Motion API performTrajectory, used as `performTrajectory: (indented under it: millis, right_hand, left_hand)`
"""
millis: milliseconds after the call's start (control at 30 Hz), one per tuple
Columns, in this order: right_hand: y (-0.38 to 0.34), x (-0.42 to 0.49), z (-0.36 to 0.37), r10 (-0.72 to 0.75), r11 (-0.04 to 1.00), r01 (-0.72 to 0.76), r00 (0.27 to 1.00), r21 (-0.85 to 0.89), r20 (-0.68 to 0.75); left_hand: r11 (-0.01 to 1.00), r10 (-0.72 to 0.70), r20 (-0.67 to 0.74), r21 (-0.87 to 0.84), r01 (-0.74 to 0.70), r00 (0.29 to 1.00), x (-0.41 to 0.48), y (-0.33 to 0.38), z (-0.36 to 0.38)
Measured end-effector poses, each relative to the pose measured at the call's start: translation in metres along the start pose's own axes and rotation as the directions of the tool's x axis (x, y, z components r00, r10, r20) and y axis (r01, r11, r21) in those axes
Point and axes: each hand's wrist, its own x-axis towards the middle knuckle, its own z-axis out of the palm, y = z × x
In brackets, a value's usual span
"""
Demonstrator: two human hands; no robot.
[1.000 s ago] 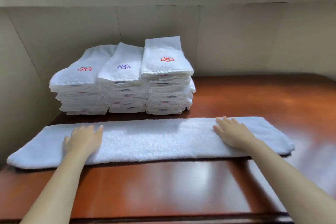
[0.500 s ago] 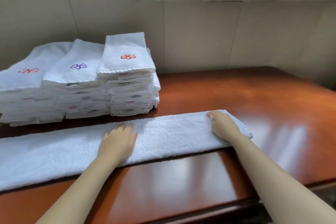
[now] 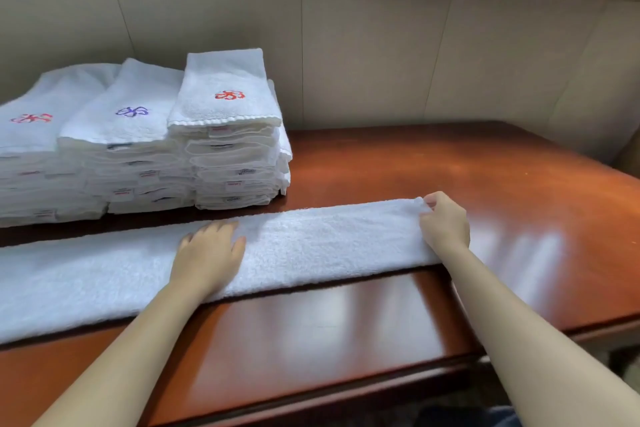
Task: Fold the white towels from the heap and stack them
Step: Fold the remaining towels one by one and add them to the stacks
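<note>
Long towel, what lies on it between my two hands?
Nothing but bare towel: in the head view the left hand presses it flat and the right hand pinches its end.

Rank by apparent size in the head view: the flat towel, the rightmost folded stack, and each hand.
1. flat towel
2. rightmost folded stack
3. left hand and right hand: too alike to rank, since the right is curled.

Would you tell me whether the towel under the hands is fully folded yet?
Partly: the towel lies as a long narrow strip, right hand pinching its end.
</note>
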Motion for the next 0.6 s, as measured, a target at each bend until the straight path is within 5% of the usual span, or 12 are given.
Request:
performTrajectory:
  millis: [200,433,600]
  right_hand:
    - [-0.013,0.018,-0.017,-0.095,0.958,0.125,0.988,0.259,-0.125]
    - [0.009,0.01,0.005,-0.034,0.995,0.043,0.995,-0.092,0.094]
    - [-0.014,-0.005,0.013,-0.293,0.796,0.263,0.956,-0.546,0.034]
  left_hand:
    - [0.997,-0.082,-0.004,-0.002,0.082,0.997,0.015,-0.004,-0.001]
    - [0.996,-0.085,-0.23,-0.038,0.078,0.97,0.024,-0.007,0.002]
    - [0.987,-0.124,-0.282,-0.135,0.089,0.951,0.023,-0.009,0.003]
